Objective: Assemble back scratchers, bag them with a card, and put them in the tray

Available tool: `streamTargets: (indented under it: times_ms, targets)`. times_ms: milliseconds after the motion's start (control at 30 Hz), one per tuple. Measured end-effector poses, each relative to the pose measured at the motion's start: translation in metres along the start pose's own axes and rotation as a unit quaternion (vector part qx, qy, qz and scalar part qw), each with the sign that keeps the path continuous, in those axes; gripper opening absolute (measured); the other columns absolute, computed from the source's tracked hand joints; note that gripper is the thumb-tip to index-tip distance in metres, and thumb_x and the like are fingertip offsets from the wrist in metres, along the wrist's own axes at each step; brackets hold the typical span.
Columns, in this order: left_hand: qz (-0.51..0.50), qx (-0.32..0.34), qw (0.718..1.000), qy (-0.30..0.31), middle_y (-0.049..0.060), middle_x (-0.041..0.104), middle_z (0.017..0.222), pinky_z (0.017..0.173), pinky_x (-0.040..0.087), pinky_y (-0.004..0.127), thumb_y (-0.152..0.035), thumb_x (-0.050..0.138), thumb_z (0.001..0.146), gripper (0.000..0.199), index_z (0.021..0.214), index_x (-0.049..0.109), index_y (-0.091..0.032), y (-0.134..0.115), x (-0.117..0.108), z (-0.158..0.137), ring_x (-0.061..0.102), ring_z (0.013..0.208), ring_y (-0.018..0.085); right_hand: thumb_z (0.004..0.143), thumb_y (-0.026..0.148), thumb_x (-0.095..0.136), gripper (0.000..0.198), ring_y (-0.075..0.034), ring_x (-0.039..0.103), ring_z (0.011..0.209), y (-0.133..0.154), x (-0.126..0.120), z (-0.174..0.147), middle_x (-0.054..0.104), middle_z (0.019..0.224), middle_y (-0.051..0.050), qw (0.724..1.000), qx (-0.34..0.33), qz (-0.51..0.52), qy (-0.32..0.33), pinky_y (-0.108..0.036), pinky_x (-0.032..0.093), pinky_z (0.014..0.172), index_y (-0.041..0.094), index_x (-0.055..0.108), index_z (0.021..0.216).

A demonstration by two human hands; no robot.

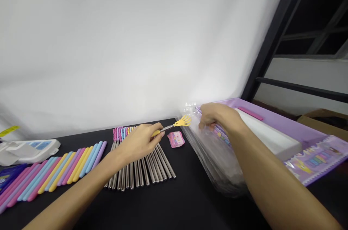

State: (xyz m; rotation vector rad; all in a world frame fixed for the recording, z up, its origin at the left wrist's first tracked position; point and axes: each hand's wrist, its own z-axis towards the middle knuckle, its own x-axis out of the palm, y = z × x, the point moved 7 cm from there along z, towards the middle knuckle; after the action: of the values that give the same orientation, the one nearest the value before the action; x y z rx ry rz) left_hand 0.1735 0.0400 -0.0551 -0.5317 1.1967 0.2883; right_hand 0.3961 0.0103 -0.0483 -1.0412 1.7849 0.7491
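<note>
My left hand [140,141] holds a small back scratcher [182,121] with a yellow claw head and a thin metal shaft, its claw pointing right. My right hand [217,116] rests on a stack of clear plastic bags [214,161] with printed purple labels, fingers pinching at the top bag's edge beside the claw. Beneath my left hand lies a row of several metal scratcher shafts [146,166] with coloured heads at the far end. A small pile of pink cards [176,139] sits between the shafts and the bags.
Several pastel handle sleeves [54,172] lie in a row at the left of the black table [163,204]. A white device [27,150] sits at far left. A purple box [285,125] with white foam stands at right, beside a black metal frame [272,34].
</note>
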Motion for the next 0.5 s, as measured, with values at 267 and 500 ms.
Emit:
streamTargets:
  times_ms: [267,500]
  targets:
    - [-0.01,0.007,1.0,0.003,-0.002,0.06,0.069,0.056,0.034,0.025,-0.036,0.039,0.097,0.025,0.097,0.06,-0.023,0.001,-0.004,0.0,0.049,0.055,0.013,0.062,0.014,0.064,0.024,-0.022,0.06,0.056,0.004,-0.013,-0.004,0.055,0.048,-0.004,0.998,-0.024,-0.043,-0.05,-0.032,0.042,0.054,0.016,0.054,0.041]
    - [0.001,0.01,1.0,0.008,-0.001,0.061,0.069,0.056,0.034,0.026,-0.037,0.041,0.096,0.025,0.096,0.06,-0.022,0.006,-0.001,-0.001,0.051,0.056,0.013,0.061,0.019,0.067,0.007,-0.019,0.062,0.055,0.018,-0.005,0.002,0.062,0.053,-0.004,0.997,-0.003,-0.037,-0.062,-0.029,0.045,0.053,0.015,0.064,0.057]
